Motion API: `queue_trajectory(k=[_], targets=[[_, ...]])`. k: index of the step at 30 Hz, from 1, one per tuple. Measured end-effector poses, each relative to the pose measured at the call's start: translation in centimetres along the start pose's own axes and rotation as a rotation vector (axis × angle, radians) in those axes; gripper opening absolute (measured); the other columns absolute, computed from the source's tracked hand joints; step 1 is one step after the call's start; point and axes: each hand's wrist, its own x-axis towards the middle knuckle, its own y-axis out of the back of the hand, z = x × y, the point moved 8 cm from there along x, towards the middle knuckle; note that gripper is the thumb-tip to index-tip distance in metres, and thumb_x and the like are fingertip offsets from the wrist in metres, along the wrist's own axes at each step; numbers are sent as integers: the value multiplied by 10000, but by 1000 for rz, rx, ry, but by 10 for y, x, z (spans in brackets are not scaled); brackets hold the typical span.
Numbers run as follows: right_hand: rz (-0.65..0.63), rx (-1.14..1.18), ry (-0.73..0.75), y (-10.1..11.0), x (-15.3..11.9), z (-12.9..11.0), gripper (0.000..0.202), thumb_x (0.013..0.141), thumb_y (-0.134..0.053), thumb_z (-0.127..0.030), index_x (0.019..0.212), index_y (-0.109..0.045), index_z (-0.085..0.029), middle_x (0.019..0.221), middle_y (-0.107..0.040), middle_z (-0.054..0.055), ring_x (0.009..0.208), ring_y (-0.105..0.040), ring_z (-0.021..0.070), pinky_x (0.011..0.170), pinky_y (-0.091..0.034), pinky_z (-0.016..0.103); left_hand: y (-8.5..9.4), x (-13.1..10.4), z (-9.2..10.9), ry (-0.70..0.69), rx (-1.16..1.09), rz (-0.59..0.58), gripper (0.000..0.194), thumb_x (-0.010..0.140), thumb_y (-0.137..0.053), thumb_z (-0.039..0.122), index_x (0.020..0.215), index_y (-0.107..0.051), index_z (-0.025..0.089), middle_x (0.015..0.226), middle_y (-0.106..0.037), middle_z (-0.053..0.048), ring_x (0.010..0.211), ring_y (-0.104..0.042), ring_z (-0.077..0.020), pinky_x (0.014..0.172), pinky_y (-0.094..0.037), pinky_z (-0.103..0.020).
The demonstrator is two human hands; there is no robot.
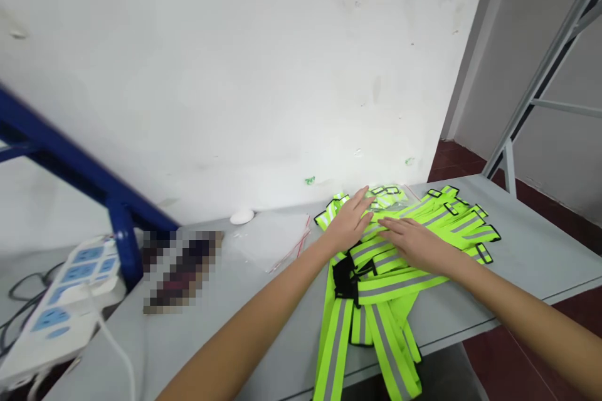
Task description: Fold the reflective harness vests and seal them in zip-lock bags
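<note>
landmark: black patch (345,277) on bench (527,244) | reflective yellow straps (395,284): around patch, fanned rightward, some drooping over near edge | left hand (350,222): just beyond patch, fingers extended, laid on straps | right hand (416,244): right of patch, flattened over straps | clear bags (268,241): left of patch | power strip (78,288): far left of patch

Strap pile (395,285) sat on the right part of the bench (531,232), some ends hanging over the near edge. Left hand (350,222) and right hand (414,243) were over it, side by side. Plastic bags (263,241) lay left of the pile, small item (241,217) behind them near the wall (282,75). Power strips (87,270) were far left, past the frame post (124,238).
</note>
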Motion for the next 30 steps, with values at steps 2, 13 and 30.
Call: queue_trajectory(k=[2,13,30], targets=[[63,117,68,9,-2,-36,402,898,-425,-102,1268,-570,-164,1391,-517,151,1256,-494,251,1021,-405,442,6,-38,-1,13,-20,20,430,979,-295,351,1350,-462,211,1544,-299,-84,1406,-299,-227,1149,-289,-415],[-194,381,554,-1,15,-167,669,740,-695,-499,1318,-524,-209,1325,-520,163,1260,-431,321,1091,-194,558,29,-105,-39,320,-162,249,298,949,-352,232,1127,-582,166,1059,-653,-90,1024,-588,-202,931,-474,-377],[67,1551,-262,-61,68,-66,300,846,-455,-285,1117,-566,-221,857,-631,21,765,-583,187,715,-476,312,26,-113,-38,263,-273,212,271,870,-397,140,989,-637,180,1002,-651,-91,968,-587,-208,876,-482,-357]])
